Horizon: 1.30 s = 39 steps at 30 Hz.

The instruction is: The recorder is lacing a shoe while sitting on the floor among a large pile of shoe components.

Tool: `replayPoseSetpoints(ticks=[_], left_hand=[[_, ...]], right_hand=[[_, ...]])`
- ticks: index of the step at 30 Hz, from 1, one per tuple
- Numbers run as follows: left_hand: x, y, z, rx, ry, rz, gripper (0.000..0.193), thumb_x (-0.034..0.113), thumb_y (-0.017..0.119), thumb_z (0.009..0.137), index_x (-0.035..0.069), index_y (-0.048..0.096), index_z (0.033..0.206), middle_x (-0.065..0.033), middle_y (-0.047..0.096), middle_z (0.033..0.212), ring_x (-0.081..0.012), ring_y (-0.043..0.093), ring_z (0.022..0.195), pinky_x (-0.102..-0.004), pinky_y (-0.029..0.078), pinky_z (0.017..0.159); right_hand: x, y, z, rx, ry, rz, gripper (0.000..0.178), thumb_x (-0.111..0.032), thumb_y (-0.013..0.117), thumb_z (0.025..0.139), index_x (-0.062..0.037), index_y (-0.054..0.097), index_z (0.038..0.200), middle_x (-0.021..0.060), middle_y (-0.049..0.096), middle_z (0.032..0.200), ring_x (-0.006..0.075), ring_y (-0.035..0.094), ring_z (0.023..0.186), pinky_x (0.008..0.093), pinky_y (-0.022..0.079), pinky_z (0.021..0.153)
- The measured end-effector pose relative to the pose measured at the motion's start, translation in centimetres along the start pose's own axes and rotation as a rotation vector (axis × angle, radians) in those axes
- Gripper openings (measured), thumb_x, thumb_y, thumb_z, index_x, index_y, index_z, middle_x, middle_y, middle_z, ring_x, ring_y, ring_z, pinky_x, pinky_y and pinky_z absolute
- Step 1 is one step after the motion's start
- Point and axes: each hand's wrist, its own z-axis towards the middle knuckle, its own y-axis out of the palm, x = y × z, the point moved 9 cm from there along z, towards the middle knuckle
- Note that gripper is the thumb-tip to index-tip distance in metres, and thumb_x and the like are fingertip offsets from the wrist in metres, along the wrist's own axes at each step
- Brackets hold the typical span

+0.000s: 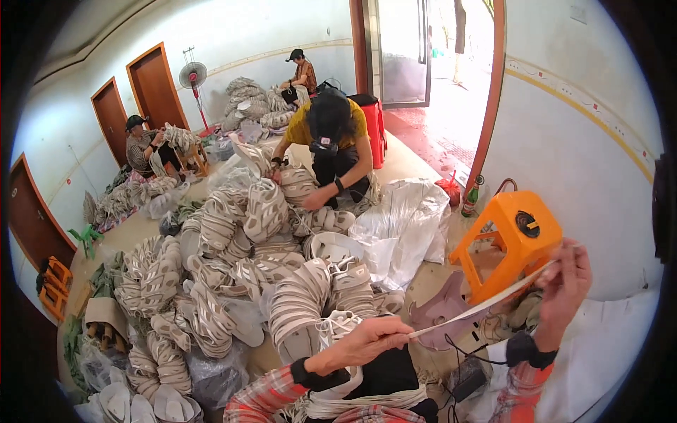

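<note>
A pale flat shoelace [486, 304] is drawn taut between my two hands, slanting up to the right. My left hand [368, 343] pinches its lower end, and my right hand [566, 278] grips the upper end. Just beyond my left hand, a beige and white shoe upper [338, 326] with loose lacing lies near my lap. More pale laces [367, 405] lie in a bundle across my dark-clad lap. Nested stacks of shoe uppers [300, 299] stand close in front of me.
An orange stool [525, 218] stands at the right, beside a white sack [402, 222] and a green bottle [472, 197]. Heaps of shoe uppers [211, 233] spread leftward. A person in a yellow top [360, 141] crouches ahead; others sit farther back. A dark cable [458, 352] hangs near my right forearm.
</note>
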Motion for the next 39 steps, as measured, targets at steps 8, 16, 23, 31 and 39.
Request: replayPoseSetpoints(ticks=[8,16,23,31,39], left_hand=[[18.6,-16.2,-18.7,1.147,0.328,0.292,0.017,0.015,0.057,0.086,-0.002,0.058,0.09,-0.0047,0.051,0.065,-0.0085,0.046,0.055,-0.0198,0.038,0.046],[8.4,-22.7,-38.1,1.57,0.315,-0.129,0.036,0.014,0.052,0.09,-0.005,0.047,0.12,-0.0017,0.055,0.077,-0.005,0.044,0.06,-0.0177,0.037,0.049],[-2.1,-22.9,-36.3,1.446,0.144,-0.487,0.033,0.01,0.058,0.085,-0.003,0.049,0.115,-0.0012,0.053,0.076,-0.0058,0.045,0.056,-0.019,0.039,0.047],[-16.4,-9.0,-17.5,0.914,-0.565,-0.421,0.014,0.007,0.062,0.08,-0.003,0.063,0.089,-0.0024,0.06,0.072,-0.0069,0.049,0.059,-0.0208,0.039,0.052],[-17.1,-6.5,-10.7,0.7,-0.379,0.478,0.014,0.014,0.06,0.078,0.002,0.064,0.084,-0.01,0.063,0.074,-0.0196,0.06,0.065,-0.0292,0.044,0.059]], right_hand=[[7.1,10.9,-6.0,-0.539,0.568,0.273,0.014,-0.007,0.05,0.088,0.0035,0.054,0.097,0.0119,0.061,0.073,0.0155,0.059,0.052,0.0258,0.05,0.047],[21.1,4.7,-12.2,-0.491,0.882,0.101,0.016,-0.011,0.053,0.088,0.0033,0.055,0.094,0.0101,0.061,0.074,0.0142,0.059,0.056,0.0254,0.05,0.049],[24.8,3.0,-16.5,-0.474,0.989,0.073,0.017,-0.012,0.054,0.088,0.0035,0.055,0.094,0.0108,0.061,0.074,0.0153,0.06,0.056,0.026,0.051,0.05],[26.8,6.0,-22.1,-0.633,1.085,0.021,0.019,-0.015,0.054,0.088,0.0032,0.056,0.095,0.0109,0.06,0.074,0.0148,0.06,0.057,0.0255,0.051,0.05],[28.7,6.7,-27.9,-0.88,1.055,-0.152,0.019,-0.016,0.052,0.089,0.0013,0.057,0.094,0.0068,0.059,0.072,0.0111,0.058,0.058,0.0237,0.049,0.049]])
